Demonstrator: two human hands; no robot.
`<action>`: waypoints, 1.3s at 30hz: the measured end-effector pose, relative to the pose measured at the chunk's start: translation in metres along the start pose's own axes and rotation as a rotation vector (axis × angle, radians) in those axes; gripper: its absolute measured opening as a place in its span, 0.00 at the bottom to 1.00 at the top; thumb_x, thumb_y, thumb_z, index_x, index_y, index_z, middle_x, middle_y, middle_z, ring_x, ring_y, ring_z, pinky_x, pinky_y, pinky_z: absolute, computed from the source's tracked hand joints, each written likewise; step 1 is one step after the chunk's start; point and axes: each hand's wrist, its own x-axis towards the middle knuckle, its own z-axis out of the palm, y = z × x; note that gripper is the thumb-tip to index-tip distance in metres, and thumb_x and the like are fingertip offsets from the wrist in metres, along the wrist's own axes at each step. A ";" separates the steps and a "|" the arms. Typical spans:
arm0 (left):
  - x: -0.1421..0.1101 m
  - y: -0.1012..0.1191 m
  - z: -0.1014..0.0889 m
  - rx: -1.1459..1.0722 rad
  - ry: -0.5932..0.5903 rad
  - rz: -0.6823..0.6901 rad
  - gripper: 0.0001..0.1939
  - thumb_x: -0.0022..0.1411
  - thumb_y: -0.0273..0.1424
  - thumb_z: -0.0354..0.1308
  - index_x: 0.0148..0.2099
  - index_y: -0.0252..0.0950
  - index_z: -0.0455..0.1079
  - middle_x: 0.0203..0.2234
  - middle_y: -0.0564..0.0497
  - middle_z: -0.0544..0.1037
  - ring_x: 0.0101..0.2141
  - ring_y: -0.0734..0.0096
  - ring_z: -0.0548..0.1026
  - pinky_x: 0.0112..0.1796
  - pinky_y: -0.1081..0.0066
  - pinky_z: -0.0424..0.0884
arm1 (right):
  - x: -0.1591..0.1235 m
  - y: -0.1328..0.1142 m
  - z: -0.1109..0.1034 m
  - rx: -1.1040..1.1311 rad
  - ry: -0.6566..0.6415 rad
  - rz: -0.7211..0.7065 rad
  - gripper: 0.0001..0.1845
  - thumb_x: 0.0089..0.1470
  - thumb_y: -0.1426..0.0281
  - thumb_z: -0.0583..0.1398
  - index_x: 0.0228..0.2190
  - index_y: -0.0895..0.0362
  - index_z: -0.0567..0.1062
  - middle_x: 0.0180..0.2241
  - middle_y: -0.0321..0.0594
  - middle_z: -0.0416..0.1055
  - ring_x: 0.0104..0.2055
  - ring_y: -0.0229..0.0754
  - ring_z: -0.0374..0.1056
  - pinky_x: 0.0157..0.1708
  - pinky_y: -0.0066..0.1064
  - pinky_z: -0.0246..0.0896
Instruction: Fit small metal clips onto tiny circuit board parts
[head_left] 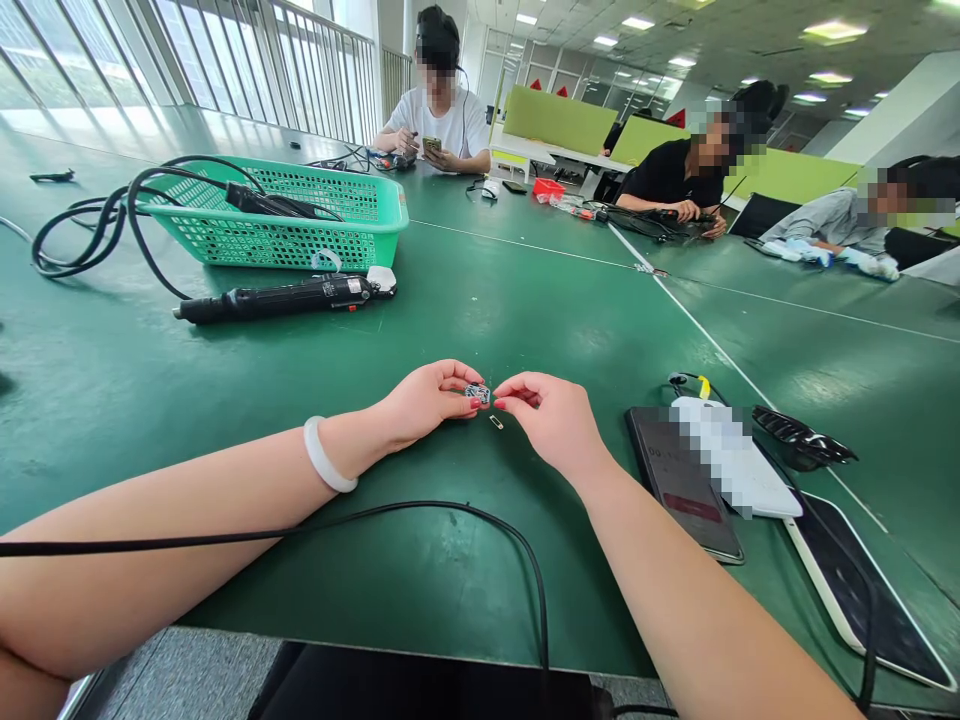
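1. At the middle of the green tabletop (480, 300), the left hand (427, 400) is pinching a small dark, patterned part (477, 393) between thumb and fingertips, its fingers curled around it just above the surface.
2. Opposite it, the right hand (555, 415) is meeting the same small part from the other side, its red-nailed fingertips closing toward it; whether they are actually gripping it or only touching is too fine to tell.
3. Just below the two sets of fingertips, a tiny pale metal piece (496, 422) is lying loose on the tabletop, near but apart from the held part.
4. On the left wrist, a smooth white bangle (328, 458) is sitting, and a thin black cable (420, 512) is curving across the tabletop under both forearms.
5. To the right of the right hand, a dark flat phone (679, 480) is lying face up, with a white device (731, 455) partly overlapping it, a black ribbed clip-like object (799, 438) beyond that, and a white-edged tablet (855, 585) nearer the edge.
6. Farther off to the left, a long black electric screwdriver (281, 297) is lying on its side in front of a green plastic mesh basket (300, 215), with black cords trailing out of the basket.
7. At the far side, three other people are sitting at the tabletop, their hands busy with their own items.
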 end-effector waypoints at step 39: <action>0.000 0.001 0.000 -0.016 -0.023 0.000 0.09 0.52 0.19 0.62 0.36 0.29 0.67 0.25 0.52 0.77 0.28 0.79 0.75 0.36 0.72 0.71 | -0.006 -0.007 0.007 -0.172 0.176 -0.333 0.04 0.48 0.75 0.62 0.24 0.55 0.76 0.27 0.35 0.74 0.30 0.36 0.68 0.31 0.29 0.63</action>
